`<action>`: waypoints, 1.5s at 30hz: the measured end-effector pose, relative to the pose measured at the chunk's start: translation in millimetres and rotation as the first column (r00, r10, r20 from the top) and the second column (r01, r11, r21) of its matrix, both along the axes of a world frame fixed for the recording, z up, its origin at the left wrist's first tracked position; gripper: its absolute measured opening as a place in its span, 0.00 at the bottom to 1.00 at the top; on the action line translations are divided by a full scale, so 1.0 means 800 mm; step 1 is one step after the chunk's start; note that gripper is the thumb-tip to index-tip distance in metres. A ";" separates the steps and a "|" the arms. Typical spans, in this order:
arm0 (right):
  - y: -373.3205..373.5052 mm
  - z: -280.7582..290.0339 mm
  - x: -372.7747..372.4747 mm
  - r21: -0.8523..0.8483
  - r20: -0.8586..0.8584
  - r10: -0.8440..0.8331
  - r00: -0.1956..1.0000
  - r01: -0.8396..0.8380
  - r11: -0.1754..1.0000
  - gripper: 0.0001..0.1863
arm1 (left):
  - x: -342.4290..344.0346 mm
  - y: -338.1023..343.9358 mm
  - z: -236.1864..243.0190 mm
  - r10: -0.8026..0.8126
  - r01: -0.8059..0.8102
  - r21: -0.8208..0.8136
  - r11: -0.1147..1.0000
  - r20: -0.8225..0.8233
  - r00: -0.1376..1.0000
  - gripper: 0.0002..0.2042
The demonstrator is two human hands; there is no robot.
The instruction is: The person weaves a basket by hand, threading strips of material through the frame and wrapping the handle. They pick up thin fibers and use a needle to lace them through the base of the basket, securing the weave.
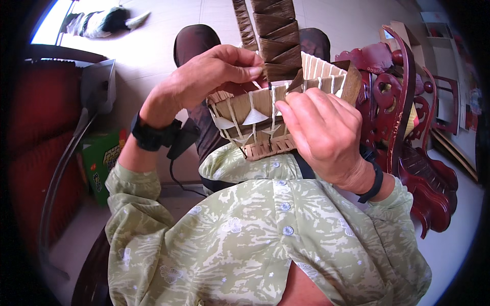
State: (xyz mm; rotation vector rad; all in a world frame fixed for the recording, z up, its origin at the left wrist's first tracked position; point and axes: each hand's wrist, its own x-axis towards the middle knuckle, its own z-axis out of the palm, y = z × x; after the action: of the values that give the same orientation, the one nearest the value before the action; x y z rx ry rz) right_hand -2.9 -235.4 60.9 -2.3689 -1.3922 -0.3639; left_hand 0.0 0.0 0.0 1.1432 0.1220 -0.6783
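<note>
Woven basket [263, 98] is sitting over the person's lap, between the knees, front wall facing the body. Tall handle [275, 41], wrapped in wide brown strip, is standing up from the rim; a second wrapped length [245, 23] is showing just left of it. Left hand [217, 71] is reaching over the rim, thumb and index nearly together at the handle's lower left edge; can't tell whether they're closing on the handle or a strip behind it. Right hand [324, 125] is gripping the front rim just right of the handle base, fingers curled in, thumb against index, next to a loose brown flap [296, 81]. White triangles [255, 118] and pale cords are running along the wall. Black wristbands are sitting on both wrists. Person is wearing a pale green patterned shirt [229, 250]. Carved red-brown chair [395, 122] is standing at right, green box [102, 160] at left, and a black-and-white animal [104, 23] is lying on the floor [166, 20], upper left.
</note>
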 end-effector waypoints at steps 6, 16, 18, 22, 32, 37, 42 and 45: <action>0.010 -0.009 0.005 0.124 -0.068 -0.119 0.991 0.127 0.984 0.09 | 0.040 0.010 -0.053 -0.205 0.165 -0.411 0.897 -0.055 0.977 0.11; 0.012 -0.009 0.020 0.045 -0.080 -0.194 0.978 0.198 0.979 0.11 | 0.057 -0.012 -0.080 -0.286 0.214 -0.633 0.744 -0.013 0.958 0.13; 0.010 -0.005 0.017 -0.016 -0.050 -0.192 0.980 0.192 0.981 0.11 | 0.053 -0.018 -0.080 -0.270 0.181 -0.566 0.805 -0.078 0.960 0.11; 0.008 0.010 0.026 -0.072 -0.084 -0.138 0.987 0.132 0.989 0.13 | 0.054 -0.018 -0.072 -0.266 0.252 -0.460 0.852 0.035 0.963 0.06; 0.018 -0.016 0.029 0.152 -0.077 -0.175 0.982 0.185 0.971 0.12 | 0.044 -0.027 -0.074 -0.146 0.118 -0.408 0.905 -0.037 0.989 0.05; 0.008 -0.020 0.021 0.130 0.011 -0.178 0.984 0.175 0.976 0.12 | 0.042 -0.029 -0.078 -0.132 0.076 -0.467 0.881 -0.089 0.987 0.06; -0.008 -0.024 0.017 0.148 -0.008 -0.152 0.988 0.151 0.977 0.17 | 0.044 -0.024 -0.083 -0.099 0.021 -0.475 0.880 -0.140 0.985 0.11; -0.010 -0.021 0.013 0.091 -0.039 -0.144 0.989 0.147 0.985 0.18 | 0.049 -0.020 -0.089 -0.221 0.167 -0.657 0.735 0.001 0.975 0.15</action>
State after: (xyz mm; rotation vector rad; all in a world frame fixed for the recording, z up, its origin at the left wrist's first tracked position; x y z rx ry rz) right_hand 7.8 -243.7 44.2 -2.3944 -1.1652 -0.4185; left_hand 38.9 -15.8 -71.4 0.4444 -0.1713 -0.8638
